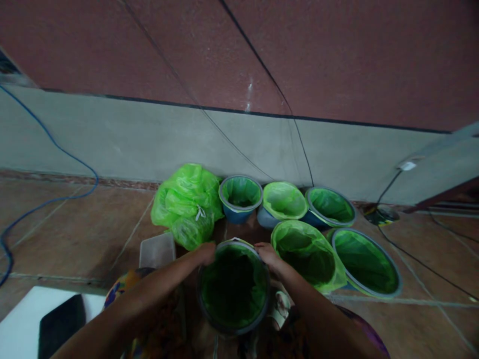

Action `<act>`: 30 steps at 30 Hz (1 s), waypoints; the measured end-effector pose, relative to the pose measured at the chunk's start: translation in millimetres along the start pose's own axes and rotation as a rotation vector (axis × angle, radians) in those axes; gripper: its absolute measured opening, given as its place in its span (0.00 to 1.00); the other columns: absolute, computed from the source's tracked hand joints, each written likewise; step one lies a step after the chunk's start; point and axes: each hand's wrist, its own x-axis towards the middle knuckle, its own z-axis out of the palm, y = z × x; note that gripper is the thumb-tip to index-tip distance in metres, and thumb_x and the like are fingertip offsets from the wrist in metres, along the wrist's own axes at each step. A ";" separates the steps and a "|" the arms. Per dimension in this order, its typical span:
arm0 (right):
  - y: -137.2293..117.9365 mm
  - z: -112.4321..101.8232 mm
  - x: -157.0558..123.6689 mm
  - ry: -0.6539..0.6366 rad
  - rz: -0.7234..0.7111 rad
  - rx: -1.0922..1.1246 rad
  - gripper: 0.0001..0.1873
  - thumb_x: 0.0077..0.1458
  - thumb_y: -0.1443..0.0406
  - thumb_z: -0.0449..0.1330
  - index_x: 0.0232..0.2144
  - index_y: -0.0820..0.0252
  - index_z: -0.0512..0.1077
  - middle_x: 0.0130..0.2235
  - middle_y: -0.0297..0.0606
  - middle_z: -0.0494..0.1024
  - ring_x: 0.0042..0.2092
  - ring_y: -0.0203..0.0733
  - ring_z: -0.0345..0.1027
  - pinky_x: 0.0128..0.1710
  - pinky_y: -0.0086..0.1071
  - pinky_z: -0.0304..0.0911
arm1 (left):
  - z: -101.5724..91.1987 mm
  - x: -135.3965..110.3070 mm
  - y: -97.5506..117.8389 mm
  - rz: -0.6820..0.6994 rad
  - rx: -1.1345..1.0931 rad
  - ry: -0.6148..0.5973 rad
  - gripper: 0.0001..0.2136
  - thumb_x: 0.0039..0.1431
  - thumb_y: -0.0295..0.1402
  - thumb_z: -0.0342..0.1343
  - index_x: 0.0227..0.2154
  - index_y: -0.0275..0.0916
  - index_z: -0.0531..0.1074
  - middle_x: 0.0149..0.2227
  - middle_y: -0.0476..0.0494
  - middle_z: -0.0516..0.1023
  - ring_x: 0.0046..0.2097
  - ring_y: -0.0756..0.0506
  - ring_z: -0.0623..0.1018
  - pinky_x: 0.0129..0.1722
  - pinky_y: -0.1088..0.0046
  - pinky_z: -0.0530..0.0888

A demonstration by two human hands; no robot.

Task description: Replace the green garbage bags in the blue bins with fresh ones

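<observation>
Two hands (205, 253) (267, 253) gripping one bin (239, 330), five bins (237, 216) nearby

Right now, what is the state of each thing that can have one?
Near bucket: open, lined, left hand and right hand at its rim.
Other five buckets: open, green-lined.
Green bag: bulging, crumpled; tied or not, unclear.
Blue cable: slack, unbundled.
Pale box: lid or no lid, unclear.

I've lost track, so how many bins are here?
6: one bin between the left hand and right hand, three along the wall, two in front of those, rightward.
</observation>
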 end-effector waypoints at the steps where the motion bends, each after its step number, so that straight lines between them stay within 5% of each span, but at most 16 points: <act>1: -0.7 0.0 0.2 0.012 0.011 -0.012 0.05 0.44 0.64 0.61 0.22 0.60 0.74 0.24 0.37 0.76 0.29 0.42 0.70 0.26 0.28 0.60 | -4.6 2.1 0.5 0.005 0.052 -0.013 0.09 0.54 0.31 0.60 0.38 0.34 0.76 0.41 0.41 0.77 0.45 0.39 0.77 0.47 0.64 0.73; 7: -5.0 -0.2 -2.1 0.051 -0.014 -0.014 0.11 0.48 0.59 0.60 0.28 0.63 0.76 0.32 0.42 0.80 0.34 0.42 0.72 0.33 0.30 0.64 | -16.0 6.3 9.2 0.043 0.217 0.039 0.13 0.58 0.28 0.51 0.44 0.33 0.73 0.47 0.32 0.77 0.51 0.38 0.75 0.52 0.64 0.68; 17: -23.7 11.7 -0.4 0.005 0.054 0.105 0.07 0.42 0.66 0.63 0.28 0.62 0.76 0.29 0.37 0.79 0.31 0.40 0.70 0.32 0.30 0.63 | -13.2 -13.5 36.6 0.104 0.186 0.035 0.16 0.54 0.30 0.55 0.47 0.39 0.73 0.46 0.41 0.79 0.49 0.43 0.76 0.50 0.71 0.69; 30: -27.5 16.9 -2.0 0.100 0.140 0.107 0.12 0.41 0.72 0.58 0.32 0.63 0.76 0.26 0.36 0.77 0.26 0.37 0.67 0.27 0.28 0.61 | -10.3 2.5 33.8 0.182 0.039 -0.064 0.14 0.45 0.34 0.60 0.37 0.40 0.78 0.32 0.48 0.79 0.35 0.47 0.77 0.32 0.76 0.67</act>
